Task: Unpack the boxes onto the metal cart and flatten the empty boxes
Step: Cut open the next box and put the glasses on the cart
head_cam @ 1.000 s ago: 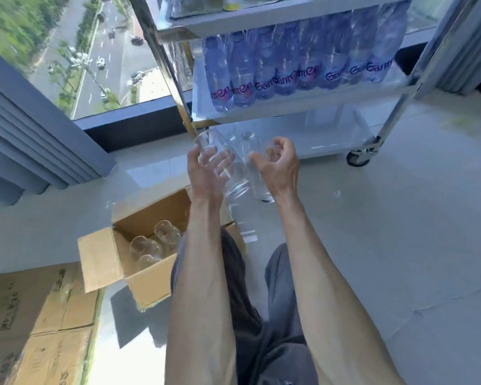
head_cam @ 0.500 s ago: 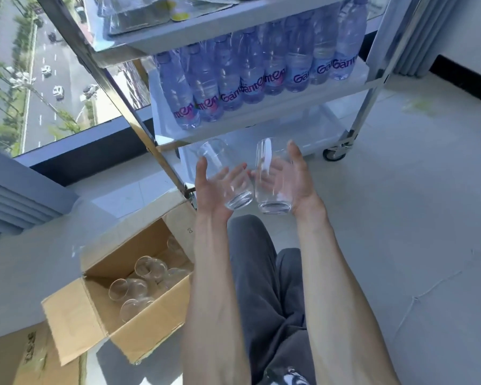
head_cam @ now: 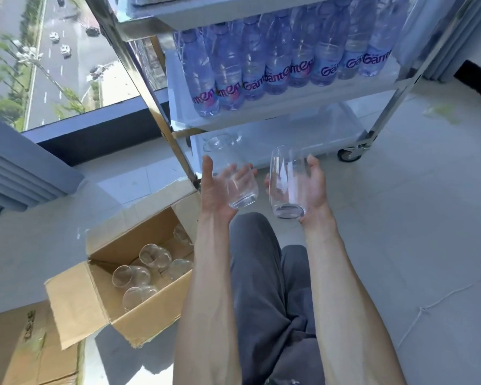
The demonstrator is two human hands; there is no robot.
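Each hand has a clear glass in it right now. The left hand (head_cam: 220,190) is palm-up with its fingers curled round the left glass (head_cam: 235,176), which tilts away toward the cart (head_cam: 289,112), rim pointing at the bottom shelf. The right hand (head_cam: 308,187) cups the right glass (head_cam: 286,184) from the side, and that one sits pretty much upright, base down near the wrist. The two glasses are near each other but not touching, both held out in front of the cart's lowest shelf, above the person's knees in grey trousers (head_cam: 264,273).

The middle shelf is packed with a row of water bottles (head_cam: 261,62) with purple labels, standing side by side. The bottom shelf looks bare where it shows, though glare makes it hard to be sure.

Down on the floor to the left, the open box (head_cam: 100,295) sits with its flaps out, and there are a handful of glasses (head_cam: 150,268) inside, lying on their sides. Another box (head_cam: 20,343) lies flat in the bottom left corner, just beside the open one. A cart wheel (head_cam: 350,154) shows at right.
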